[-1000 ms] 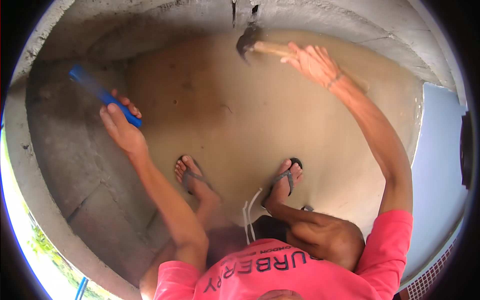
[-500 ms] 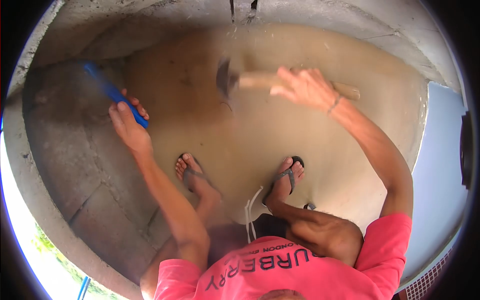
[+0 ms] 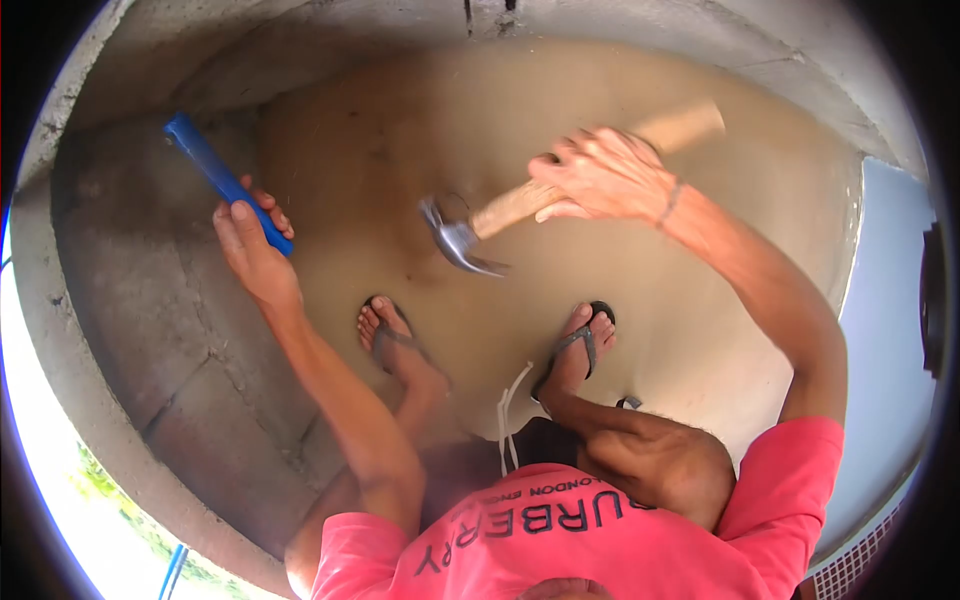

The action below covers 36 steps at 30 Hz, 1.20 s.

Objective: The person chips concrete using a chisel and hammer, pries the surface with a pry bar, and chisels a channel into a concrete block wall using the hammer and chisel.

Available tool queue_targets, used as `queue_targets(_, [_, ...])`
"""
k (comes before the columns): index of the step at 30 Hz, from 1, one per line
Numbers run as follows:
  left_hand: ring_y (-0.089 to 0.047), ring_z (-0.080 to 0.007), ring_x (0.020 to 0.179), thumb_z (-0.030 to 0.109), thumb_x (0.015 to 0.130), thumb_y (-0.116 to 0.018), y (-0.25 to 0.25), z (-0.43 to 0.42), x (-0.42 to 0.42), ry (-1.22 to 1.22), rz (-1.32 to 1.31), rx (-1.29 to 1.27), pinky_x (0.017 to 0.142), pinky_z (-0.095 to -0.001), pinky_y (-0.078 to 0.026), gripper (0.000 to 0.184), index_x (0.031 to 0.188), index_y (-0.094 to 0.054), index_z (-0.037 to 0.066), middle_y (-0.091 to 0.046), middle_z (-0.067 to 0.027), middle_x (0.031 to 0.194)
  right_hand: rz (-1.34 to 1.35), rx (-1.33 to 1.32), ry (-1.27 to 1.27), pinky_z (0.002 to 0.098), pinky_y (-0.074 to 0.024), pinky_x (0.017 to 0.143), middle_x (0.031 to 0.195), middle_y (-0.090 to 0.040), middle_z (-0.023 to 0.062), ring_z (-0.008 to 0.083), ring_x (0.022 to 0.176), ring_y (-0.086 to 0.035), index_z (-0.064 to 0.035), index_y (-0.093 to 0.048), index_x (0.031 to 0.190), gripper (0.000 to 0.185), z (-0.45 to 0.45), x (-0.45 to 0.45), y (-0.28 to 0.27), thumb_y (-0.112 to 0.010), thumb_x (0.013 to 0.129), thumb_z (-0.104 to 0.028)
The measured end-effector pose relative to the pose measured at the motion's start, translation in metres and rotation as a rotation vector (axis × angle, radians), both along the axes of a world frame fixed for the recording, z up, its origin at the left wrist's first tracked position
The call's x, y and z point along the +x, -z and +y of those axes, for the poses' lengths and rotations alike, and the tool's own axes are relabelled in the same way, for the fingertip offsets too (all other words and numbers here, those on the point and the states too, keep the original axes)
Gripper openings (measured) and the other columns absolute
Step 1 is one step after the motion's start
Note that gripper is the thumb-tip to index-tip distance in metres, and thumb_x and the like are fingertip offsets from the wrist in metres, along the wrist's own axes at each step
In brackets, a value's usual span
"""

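My right hand (image 3: 605, 175) is closed round the wooden handle of a claw hammer (image 3: 505, 210). The hammer's metal head hangs to the left of the hand, over the wet floor, its claw pointing down and right. The handle's far end, smeared by motion, sticks out past my hand to the upper right. At the left, my left hand (image 3: 255, 245) grips the lower end of a short, straight blue piece that looks like a pipe (image 3: 220, 178). Its upper end slants up and left. Hammer and blue pipe are well apart.
Brownish water or wet floor (image 3: 480, 320) lies under my sandalled feet. A concrete wall (image 3: 150, 290) curves round the left side, and another concrete face (image 3: 380, 40) runs along the back. A light blue surface (image 3: 885, 330) stands at the right.
The hammer has turned in my right hand: its head has dropped and the handle's end has risen. My left hand and the blue pipe have hardly moved.
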<state>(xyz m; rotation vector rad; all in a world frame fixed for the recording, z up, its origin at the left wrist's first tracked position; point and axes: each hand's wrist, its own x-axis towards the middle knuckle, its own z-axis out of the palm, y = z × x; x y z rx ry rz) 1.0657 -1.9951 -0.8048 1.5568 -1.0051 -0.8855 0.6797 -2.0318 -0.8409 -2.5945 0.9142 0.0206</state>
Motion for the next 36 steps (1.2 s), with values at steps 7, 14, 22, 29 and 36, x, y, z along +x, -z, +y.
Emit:
queue_targets(7, [-0.052,-0.0104,0.068,0.035,0.106,-0.044,-0.021,0.004,-0.033,0.124,-0.112,0.052,0.062,-0.0273,-0.045,0.044,0.134,-0.046,0.002,-0.057,-0.0045,0.089,0.283,0.13,0.679,0.0491,-0.0553,0.07,0.083,-0.069,0.0226,0.0398,0.08,-0.068,-0.0013,-0.062,0.114,0.068,-0.051,-0.052,0.0,-0.052,0.092,-0.065])
queue_targets(14, [-0.061,-0.0495,0.091,0.039,0.105,-0.042,0.047,-0.019,-0.135,0.493,-0.451,0.217,0.075,-0.0558,-0.045,0.04,0.121,-0.052,0.004,-0.064,-0.0284,0.097,0.071,0.491,1.026,0.0417,-0.0508,0.072,0.077,-0.061,0.0173,0.0303,0.074,-0.063,0.0042,-0.056,0.115,0.058,0.064,-0.057,-0.021,-0.055,0.096,-0.051])
queue_targets(22, [-0.058,-0.0514,0.091,0.03,0.105,-0.043,0.107,-0.064,-0.204,0.449,-0.414,0.224,0.075,-0.0583,-0.044,0.028,0.114,-0.046,0.004,-0.061,-0.0292,0.103,-0.654,0.489,1.187,0.028,-0.0406,0.052,0.064,-0.05,0.0013,0.0088,0.053,-0.046,-0.0037,-0.054,0.095,0.036,0.079,-0.034,-0.015,-0.055,0.1,-0.039])
queue_targets(29, [-0.057,-0.049,0.092,0.029,0.104,-0.044,0.129,-0.058,-0.195,0.42,-0.447,0.057,0.077,-0.0559,-0.045,0.026,0.113,-0.047,0.004,-0.059,-0.0265,0.105,-0.56,0.227,1.043,0.0355,-0.0463,0.057,0.077,-0.058,0.0108,0.0227,0.062,-0.055,-0.0009,-0.057,0.107,0.037,0.082,-0.025,0.023,-0.053,0.101,-0.037])
queue_targets(36, [-0.058,-0.0412,0.095,0.029,0.102,-0.049,0.142,-0.101,-0.124,0.552,-0.907,-0.183,0.084,-0.0512,-0.044,0.024,0.114,-0.054,0.009,-0.06,-0.0189,0.102,-0.372,-0.048,0.674,0.0415,-0.055,0.071,0.098,-0.066,0.0146,0.0334,0.083,-0.066,-0.0018,-0.06,0.111,0.043,0.057,-0.049,0.016,-0.064,0.093,-0.04])
